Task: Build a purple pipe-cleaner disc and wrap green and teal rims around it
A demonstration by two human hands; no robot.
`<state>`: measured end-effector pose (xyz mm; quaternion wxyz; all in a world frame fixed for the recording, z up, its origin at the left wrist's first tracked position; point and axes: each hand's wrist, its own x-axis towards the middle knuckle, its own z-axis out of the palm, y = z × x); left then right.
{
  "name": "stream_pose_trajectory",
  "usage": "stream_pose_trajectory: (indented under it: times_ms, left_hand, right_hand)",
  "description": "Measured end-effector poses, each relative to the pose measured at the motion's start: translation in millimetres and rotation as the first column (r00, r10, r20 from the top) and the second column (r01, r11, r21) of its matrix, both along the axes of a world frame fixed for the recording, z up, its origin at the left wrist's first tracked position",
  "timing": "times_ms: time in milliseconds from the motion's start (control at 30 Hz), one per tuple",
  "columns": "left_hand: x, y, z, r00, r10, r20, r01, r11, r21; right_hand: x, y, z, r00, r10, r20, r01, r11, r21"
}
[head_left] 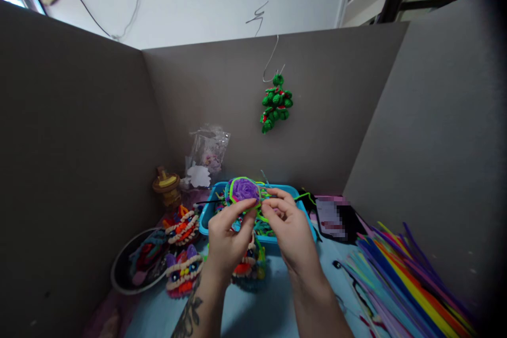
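A round purple coil of fuzzy pipe cleaner [244, 189], edged in yellow-green and teal, is held up over a blue basket. My left hand [231, 235] pinches its lower edge between thumb and forefinger. At the coil's right side, the thumb and forefinger of my right hand [291, 227] are pressed together where a yellow-green pipe cleaner runs; the exact pinch point is partly hidden. The blue basket [273, 241] behind my hands holds tangled colourful pieces. Between my forearms sits a fuzzy figure [249, 269] with orange and yellow parts, partly covered by my left hand.
Two fuzzy animal-face figures [184, 273] and a dark round bowl [119, 274] stand at left, near a brown jar [166, 185] and a clear bag [209, 148]. Right lie many pipe cleaners [412, 280] and a dark, partly pixelated object [348, 224]. A green ornament [277, 100] hangs from the grey partition.
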<state>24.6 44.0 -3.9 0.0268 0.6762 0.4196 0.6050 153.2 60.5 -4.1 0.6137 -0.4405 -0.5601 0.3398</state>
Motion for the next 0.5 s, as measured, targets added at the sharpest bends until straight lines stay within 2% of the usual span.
stream_pose_trajectory:
  times_ms: [133,367,500]
  left_hand:
    - [-2.2,-1.7,2.2,1.000,0.000,-0.018,0.000,1.000,-0.021]
    - [-4.7,-3.4,4.2,0.999,-0.027,-0.031,0.027,1.000,-0.002]
    - [-7.3,-4.8,7.4,0.998,-0.059,-0.009,0.059,0.997,-0.046]
  right_hand:
    - [-0.7,0.3,-1.2,0.998,0.051,-0.045,-0.052,0.999,-0.013]
    - [-7.1,-0.1,-2.8,0.965,0.124,-0.231,-0.124,0.992,0.015]
    - [-6.2,0.4,-3.5,0.960,0.150,-0.235,-0.142,0.989,0.048]
